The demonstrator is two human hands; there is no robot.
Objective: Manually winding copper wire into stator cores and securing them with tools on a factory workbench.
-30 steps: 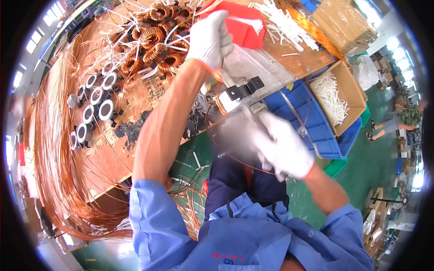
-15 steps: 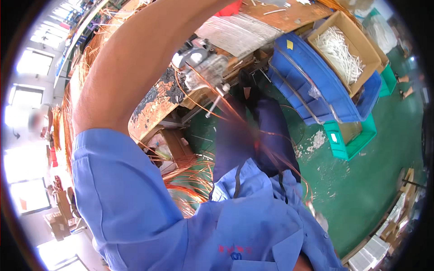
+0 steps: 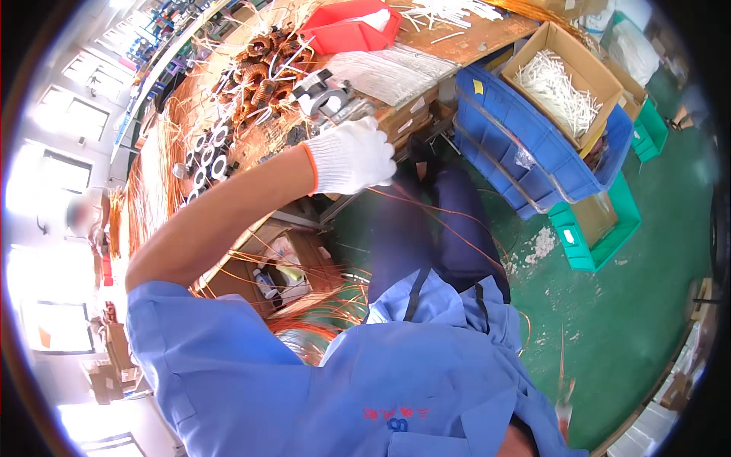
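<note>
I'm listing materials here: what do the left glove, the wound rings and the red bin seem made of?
Left glove: knitted fabric, fibre unclear; matt, ribbed cuff. Wound rings: probably copper wire, from their reddish-brown sheen. Red bin: likely plastic, smooth and evenly coloured.

copper wire (image 3: 417, 203): thin, orange-brown, gently bowed; runs from the gloved left hand (image 3: 352, 158) across dark trousers (image 3: 466, 199); far end unclear, too blurred.

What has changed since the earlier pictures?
The left hand has moved from beside the red bin toward the body, near the metal fixture. The right hand, apparently the blur at lower right, has left that fixture. Whether either grips anything is unclear. Bin, copper coils and blue crate stayed.
</note>
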